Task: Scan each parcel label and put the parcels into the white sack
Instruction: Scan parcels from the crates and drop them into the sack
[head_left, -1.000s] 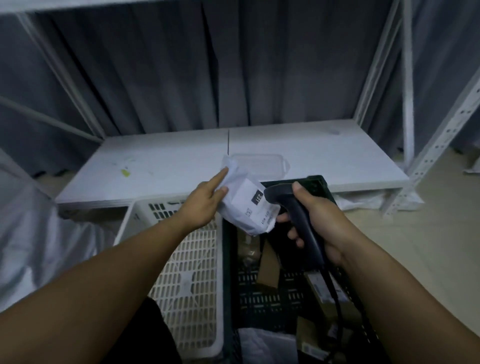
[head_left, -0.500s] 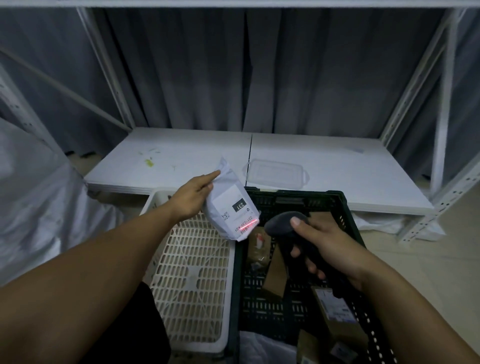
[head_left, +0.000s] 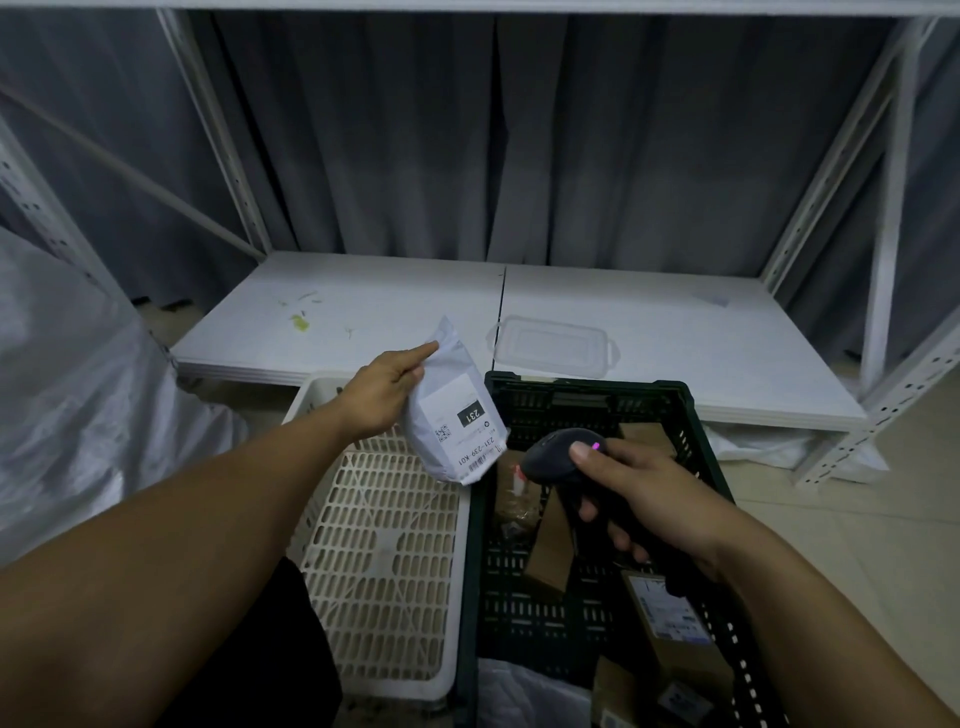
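Observation:
My left hand (head_left: 382, 395) grips a small white poly-bag parcel (head_left: 452, 410) by its left edge, holding it above the seam between two crates. Its label faces me and reads 231. My right hand (head_left: 644, 499) holds a black barcode scanner (head_left: 553, 457) just right of and below the parcel, its head aimed toward the label, with a small pink light on top. The white sack (head_left: 67, 395) bulges at the far left. Brown cardboard parcels (head_left: 550, 540) lie in the dark crate under the scanner.
A white slatted crate (head_left: 384, 566) sits at the left and a dark green crate (head_left: 587, 395) at the right. Behind them is a low white shelf board (head_left: 675, 332) with a clear plastic lid (head_left: 550, 345). White rack posts (head_left: 883, 260) flank the shelf.
The red scan line seen on the label half a second ago is gone. The scanner has dropped lower and away from the parcel, which stays in my left hand.

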